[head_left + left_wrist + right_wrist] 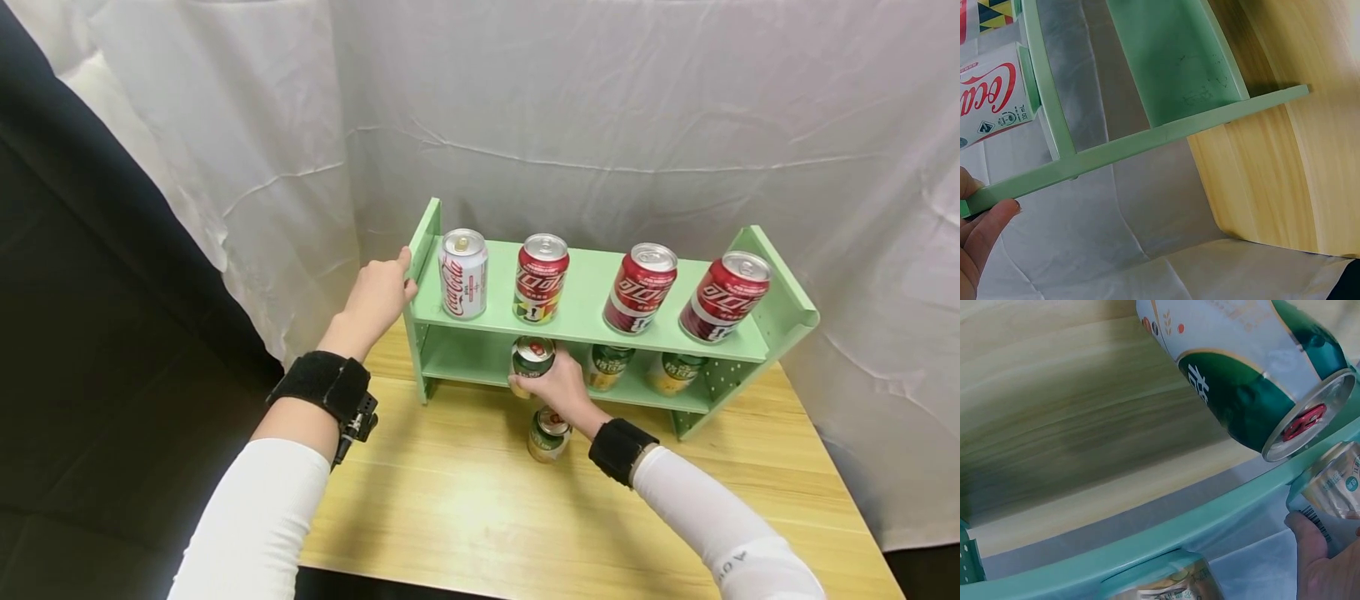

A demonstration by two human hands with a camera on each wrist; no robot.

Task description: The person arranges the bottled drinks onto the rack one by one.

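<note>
Far left: left hand (377, 293) clamped on the end panel of the pale green two-tier wooden shelf (585, 310), thumb and fingers pinching its edge, bracing it on the light wooden table (450, 508). Along the top tier, left to right: white cola can (463, 273), red can with a yellow-green patterned band (541, 278), then two red cans (640, 288) (724, 297), all upright, spaced apart. Lower tier, near its left end: right hand (558, 387) wrapped around a green-topped drinks can (532, 360), fingers curled about its body, can at the shelf's front lip. Further right on that tier, two green cans (609, 366) (674, 372) already in place. Just in front of the shelf, one green can (548, 433) waiting on the table. Judging by this: top row full, bottom row half done, one going in, one left.
</note>
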